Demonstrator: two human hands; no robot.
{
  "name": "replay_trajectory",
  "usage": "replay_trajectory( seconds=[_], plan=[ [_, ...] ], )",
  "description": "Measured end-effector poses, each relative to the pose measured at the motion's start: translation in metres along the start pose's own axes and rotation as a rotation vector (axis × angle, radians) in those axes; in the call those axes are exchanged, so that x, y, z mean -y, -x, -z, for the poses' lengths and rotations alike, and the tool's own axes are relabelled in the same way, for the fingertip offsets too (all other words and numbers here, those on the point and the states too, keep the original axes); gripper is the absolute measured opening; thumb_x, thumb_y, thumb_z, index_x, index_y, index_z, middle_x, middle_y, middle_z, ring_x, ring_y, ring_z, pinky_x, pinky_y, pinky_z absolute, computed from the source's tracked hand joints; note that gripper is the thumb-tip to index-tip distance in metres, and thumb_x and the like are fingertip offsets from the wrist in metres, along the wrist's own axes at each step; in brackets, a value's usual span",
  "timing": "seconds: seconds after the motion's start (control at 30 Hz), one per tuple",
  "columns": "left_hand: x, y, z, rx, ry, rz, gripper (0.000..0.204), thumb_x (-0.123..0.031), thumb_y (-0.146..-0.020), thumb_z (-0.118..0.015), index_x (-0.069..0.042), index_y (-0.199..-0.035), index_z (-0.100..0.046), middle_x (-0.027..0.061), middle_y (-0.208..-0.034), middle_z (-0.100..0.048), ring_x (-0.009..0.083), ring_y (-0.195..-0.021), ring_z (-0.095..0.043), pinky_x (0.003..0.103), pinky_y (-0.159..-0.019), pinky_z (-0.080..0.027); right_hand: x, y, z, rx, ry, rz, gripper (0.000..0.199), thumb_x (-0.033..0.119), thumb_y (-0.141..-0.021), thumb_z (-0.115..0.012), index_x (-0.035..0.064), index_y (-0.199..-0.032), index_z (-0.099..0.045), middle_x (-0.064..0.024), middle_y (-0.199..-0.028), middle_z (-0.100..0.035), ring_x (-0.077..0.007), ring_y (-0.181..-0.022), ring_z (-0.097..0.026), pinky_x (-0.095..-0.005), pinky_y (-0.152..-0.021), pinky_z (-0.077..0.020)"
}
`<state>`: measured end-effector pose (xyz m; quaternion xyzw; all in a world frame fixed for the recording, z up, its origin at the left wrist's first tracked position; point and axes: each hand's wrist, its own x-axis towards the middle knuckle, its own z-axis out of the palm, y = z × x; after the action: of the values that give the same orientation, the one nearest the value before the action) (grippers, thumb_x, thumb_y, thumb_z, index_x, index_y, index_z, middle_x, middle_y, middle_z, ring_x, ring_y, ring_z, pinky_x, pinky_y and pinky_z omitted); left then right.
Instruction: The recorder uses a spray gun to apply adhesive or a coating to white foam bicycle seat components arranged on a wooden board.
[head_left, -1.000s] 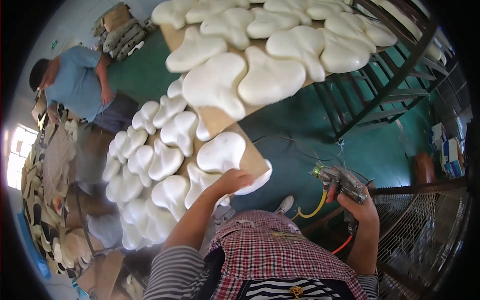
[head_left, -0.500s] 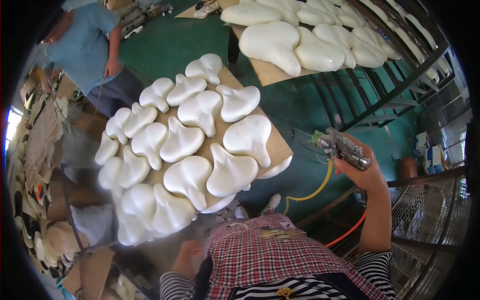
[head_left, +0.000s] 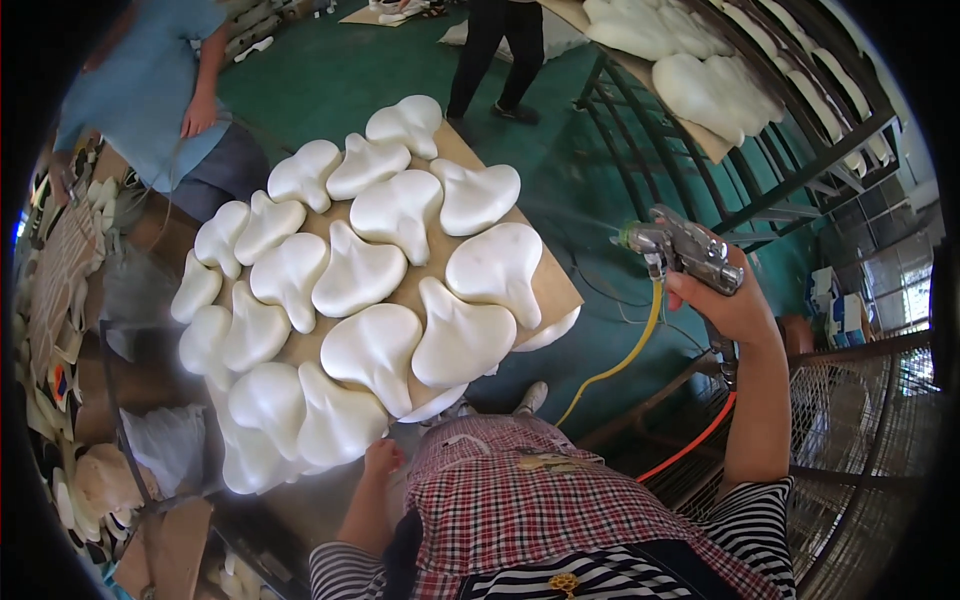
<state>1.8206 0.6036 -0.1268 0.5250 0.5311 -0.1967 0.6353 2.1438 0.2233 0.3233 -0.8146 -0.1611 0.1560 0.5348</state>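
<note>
The left hand (head_left: 382, 458) has dropped to the brown board's (head_left: 545, 290) near edge, fingers gripping it. Right hand (head_left: 735, 300) fingers stay wrapped round the metal spray gun (head_left: 685, 250). Smooth white foam shapes (head_left: 370, 345) cover the board.

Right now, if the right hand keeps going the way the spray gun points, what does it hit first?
Likely the white foam pieces on the board. The right hand aims the spray gun leftward at them; the gap between looks free, though depth is unclear.

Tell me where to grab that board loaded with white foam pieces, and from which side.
Grip the brown board by its near bare edge, from the wearer's side, where the left hand already meets it. White foam pieces crowd the top, so only the rim offers a hold.
</note>
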Motion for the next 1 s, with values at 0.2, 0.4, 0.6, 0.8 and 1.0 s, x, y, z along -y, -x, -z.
replay_trajectory(
  seconds=[0.2,0.4,0.6,0.8,1.0],
  plan=[
    [0.020,-0.009,0.018,0.041,0.002,0.100,0.020,-0.020,-0.085,-0.052,-0.003,-0.093,-0.057,0.0114,-0.071,-0.061,0.0228,-0.051,-0.061,0.033,-0.041,-0.046,0.004,0.008,0.012,-0.037,0.052,-0.046,0.045,0.006,-0.079,-0.065,-0.0023,-0.121,-0.051,-0.0020,-0.082,-0.058,-0.0087,-0.065,-0.054,-0.0239,-0.059,-0.0468],
    [0.010,-0.001,0.020,-0.006,-0.095,0.055,0.019,-0.019,-0.085,-0.052,-0.002,-0.093,-0.056,0.0112,-0.070,-0.061,0.0219,-0.050,-0.060,0.033,-0.041,-0.045,0.011,0.011,-0.009,-0.038,0.018,-0.019,0.043,0.005,-0.079,-0.064,-0.0037,-0.120,-0.052,-0.0015,-0.080,-0.058,-0.0083,-0.065,-0.054,-0.0236,-0.061,-0.0463],
    [0.005,0.000,0.015,0.009,-0.003,0.046,0.017,-0.018,-0.085,-0.053,-0.002,-0.091,-0.056,0.0097,-0.067,-0.059,0.0208,-0.046,-0.058,0.030,-0.038,-0.043,0.004,0.032,-0.012,-0.081,0.029,-0.056,0.040,0.005,-0.080,-0.063,-0.0034,-0.117,-0.052,-0.0008,-0.080,-0.057,-0.0077,-0.066,-0.053,-0.0232,-0.060,-0.0453],
    [0.026,-0.016,0.025,0.066,-0.067,0.047,0.016,-0.018,-0.085,-0.052,-0.003,-0.090,-0.057,0.0100,-0.069,-0.060,0.0211,-0.047,-0.058,0.030,-0.038,-0.043,0.011,0.066,-0.017,-0.080,0.053,-0.146,0.041,0.006,-0.080,-0.063,-0.0021,-0.119,-0.053,0.0003,-0.084,-0.057,-0.0059,-0.069,-0.052,-0.0219,-0.061,-0.0455],
    [0.042,-0.024,0.029,0.115,-0.226,0.006,0.016,-0.018,-0.085,-0.052,-0.003,-0.090,-0.056,0.0108,-0.071,-0.061,0.0215,-0.049,-0.059,0.031,-0.040,-0.044,0.011,0.089,-0.031,-0.106,0.000,-0.181,0.046,0.006,-0.080,-0.064,-0.0015,-0.124,-0.051,-0.0003,-0.086,-0.058,-0.0051,-0.068,-0.052,-0.0203,-0.063,-0.0456]
  ],
)
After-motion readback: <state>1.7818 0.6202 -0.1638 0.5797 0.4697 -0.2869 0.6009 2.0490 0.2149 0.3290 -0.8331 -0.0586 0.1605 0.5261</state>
